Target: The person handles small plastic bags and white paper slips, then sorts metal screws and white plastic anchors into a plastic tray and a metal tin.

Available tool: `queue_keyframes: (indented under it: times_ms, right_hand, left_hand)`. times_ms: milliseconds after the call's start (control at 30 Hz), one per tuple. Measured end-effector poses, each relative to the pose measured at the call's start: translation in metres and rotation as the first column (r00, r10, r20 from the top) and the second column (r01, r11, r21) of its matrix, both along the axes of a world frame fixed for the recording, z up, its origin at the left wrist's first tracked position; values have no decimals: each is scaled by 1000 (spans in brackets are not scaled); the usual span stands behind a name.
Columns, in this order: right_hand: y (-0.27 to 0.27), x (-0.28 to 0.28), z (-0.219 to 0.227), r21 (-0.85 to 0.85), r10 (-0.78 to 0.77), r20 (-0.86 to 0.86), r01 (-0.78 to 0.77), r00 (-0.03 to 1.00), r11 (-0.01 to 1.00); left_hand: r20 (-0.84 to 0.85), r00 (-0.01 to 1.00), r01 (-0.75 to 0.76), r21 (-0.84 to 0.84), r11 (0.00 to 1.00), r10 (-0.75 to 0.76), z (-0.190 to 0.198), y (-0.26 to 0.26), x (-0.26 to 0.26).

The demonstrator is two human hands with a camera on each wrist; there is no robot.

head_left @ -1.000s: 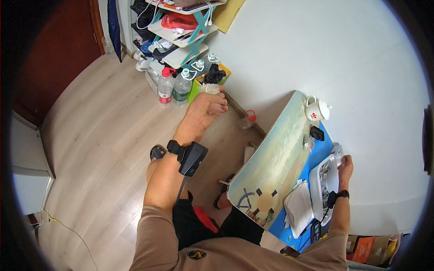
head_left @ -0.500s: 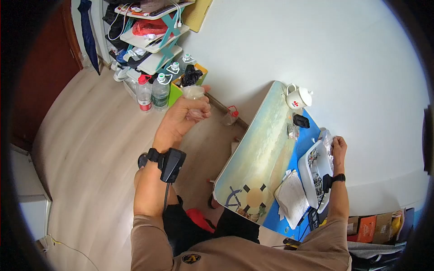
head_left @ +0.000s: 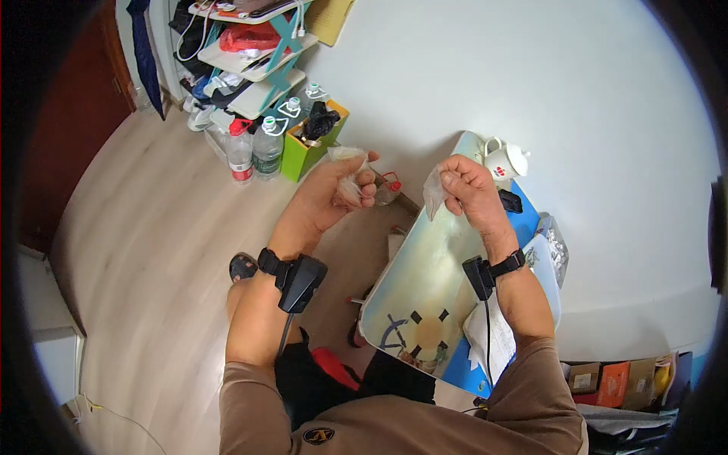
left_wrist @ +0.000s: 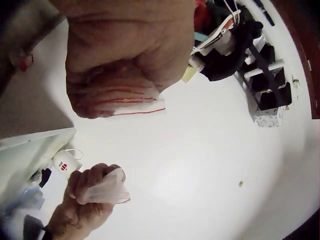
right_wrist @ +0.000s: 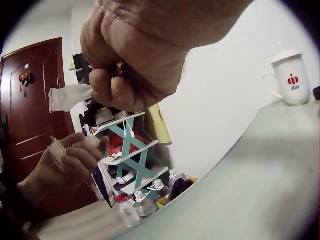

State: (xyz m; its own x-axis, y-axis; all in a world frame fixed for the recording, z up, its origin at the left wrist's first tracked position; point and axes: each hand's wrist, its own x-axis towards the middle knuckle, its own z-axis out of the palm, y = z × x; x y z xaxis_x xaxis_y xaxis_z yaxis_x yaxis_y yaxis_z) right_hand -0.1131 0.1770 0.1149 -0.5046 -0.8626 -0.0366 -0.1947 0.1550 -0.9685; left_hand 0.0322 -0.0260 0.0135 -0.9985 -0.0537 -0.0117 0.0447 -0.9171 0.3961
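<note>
Both hands are raised side by side above the table's near-left edge. My left hand (head_left: pixel 355 186) grips a crumpled clear plastic bag (head_left: pixel 345 155); in the left wrist view that bag (left_wrist: pixel 131 105) shows a red zip line under the curled fingers (left_wrist: pixel 90 95). My right hand (head_left: pixel 453 182) pinches a second small clear bag (head_left: pixel 434 191), which hangs from its fingers. The right wrist view shows that bag (right_wrist: pixel 69 97) sticking out left of the right hand (right_wrist: pixel 115 85), with the left hand (right_wrist: pixel 75 155) below it. The two bags stay apart.
A low table (head_left: pixel 425 265) with a painted top stands on the right, bearing a white lidded mug (head_left: pixel 506 161), a black device (head_left: pixel 510 201), a white tray (head_left: pixel 547 288) and papers (head_left: pixel 485 334). Shelves (head_left: pixel 250 53), water bottles (head_left: pixel 254 148) and a green box (head_left: pixel 311 148) stand along the wall.
My right hand has left the tray at the table's far side and come up in front of me, now pinching a small clear bag. The left hand has stayed raised with its bag.
</note>
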Motion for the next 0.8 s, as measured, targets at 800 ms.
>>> queue_keyframes:
  times_ms: [800]
  right_hand:
    - [-30, 27, -6, 283, 169, -447, -41, 878, 958]
  left_hand:
    - [-64, 983, 147, -307, 940, -174, 13, 32, -1]
